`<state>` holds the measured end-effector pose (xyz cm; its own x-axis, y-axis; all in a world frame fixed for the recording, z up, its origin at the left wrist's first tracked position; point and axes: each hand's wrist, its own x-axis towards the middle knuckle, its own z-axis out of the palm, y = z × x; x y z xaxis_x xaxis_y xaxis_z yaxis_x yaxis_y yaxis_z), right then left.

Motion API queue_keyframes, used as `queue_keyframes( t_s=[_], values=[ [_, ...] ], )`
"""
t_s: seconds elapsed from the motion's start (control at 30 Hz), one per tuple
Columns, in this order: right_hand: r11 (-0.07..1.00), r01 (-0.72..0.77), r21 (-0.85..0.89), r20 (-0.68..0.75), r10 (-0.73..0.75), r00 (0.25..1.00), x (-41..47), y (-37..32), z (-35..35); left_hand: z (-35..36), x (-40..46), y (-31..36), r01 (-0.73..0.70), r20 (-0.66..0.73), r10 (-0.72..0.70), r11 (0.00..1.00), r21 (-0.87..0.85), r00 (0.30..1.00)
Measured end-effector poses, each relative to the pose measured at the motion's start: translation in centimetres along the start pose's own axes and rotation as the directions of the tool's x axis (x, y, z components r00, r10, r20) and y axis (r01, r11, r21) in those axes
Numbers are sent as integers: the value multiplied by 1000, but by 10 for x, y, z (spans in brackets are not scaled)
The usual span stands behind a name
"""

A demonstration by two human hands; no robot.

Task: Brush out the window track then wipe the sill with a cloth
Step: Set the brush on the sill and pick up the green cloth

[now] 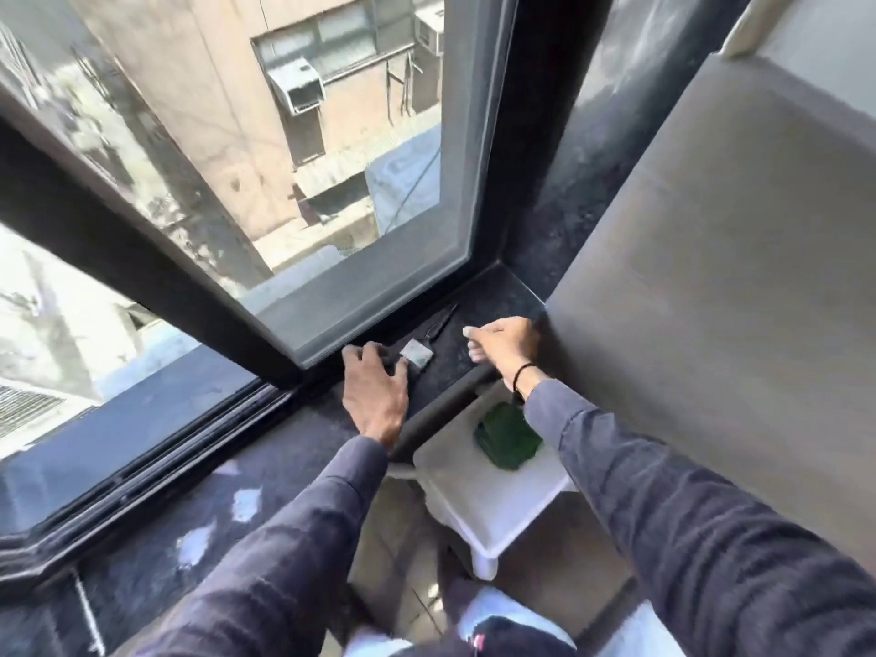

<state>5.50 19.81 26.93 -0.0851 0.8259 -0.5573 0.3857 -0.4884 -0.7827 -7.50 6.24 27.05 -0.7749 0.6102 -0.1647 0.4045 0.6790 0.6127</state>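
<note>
A small paint brush (423, 346) with a black handle and pale bristles lies on the dark stone sill (474, 353) near the right corner of the window. My left hand (377, 395) hovers just left of the brush head, fingers spread, holding nothing. My right hand (507, 346) is to the right of the brush, fingers apart, empty, close to the wall. The window track (156, 471) runs along the sill's left part below the open sash. A folded green cloth (507, 436) lies on a white stool (502, 495) under the sill.
The dark window frame (303, 343) stands directly behind my left hand. A grey wall (711, 277) bounds the sill on the right. White paint spots (246, 505) mark the sill's near part. Tiled floor shows below the stool.
</note>
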Motion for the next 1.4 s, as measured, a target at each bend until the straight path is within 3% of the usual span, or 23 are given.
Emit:
queue_keyframes(
  t_s=[0.13,0.27,0.37,0.53,0.6,0.8,0.9,1.03,1.13,1.27,1.4],
  values=[
    [997,-2,75,-105,10,994,-10,34,-25,18,-16,24,-358,-20,358,934,10,934],
    [989,-130,75,-177,141,974,-6,95,-47,68,-35,42,-645,204,631,764,8,749],
    [960,-273,60,-267,279,922,5,150,-57,123,-43,27,-624,444,582,779,-64,682],
    [866,-500,-19,-289,474,832,44,240,-57,224,-42,-42,-508,715,319,859,58,622],
    [843,-538,-18,-264,515,816,61,270,-48,257,-41,-68,-517,729,277,847,123,626],
    [817,-552,168,-239,577,781,92,307,-35,299,-35,-97,-555,638,354,820,140,684],
    [789,-550,274,-90,590,802,81,299,-35,285,-37,-91,-450,638,350,893,-6,686],
    [740,-566,362,96,575,813,20,261,-41,218,-57,-90,-288,645,297,950,-124,704],
    [726,-532,437,230,481,846,-43,223,-28,136,-80,-87,-271,594,360,933,-238,720],
    [719,-472,510,355,324,877,-117,173,14,33,-97,-99,-317,399,436,889,-331,807],
    [770,-424,476,436,212,875,-172,122,78,-64,-98,-130,-333,186,413,876,-348,891]
  ],
)
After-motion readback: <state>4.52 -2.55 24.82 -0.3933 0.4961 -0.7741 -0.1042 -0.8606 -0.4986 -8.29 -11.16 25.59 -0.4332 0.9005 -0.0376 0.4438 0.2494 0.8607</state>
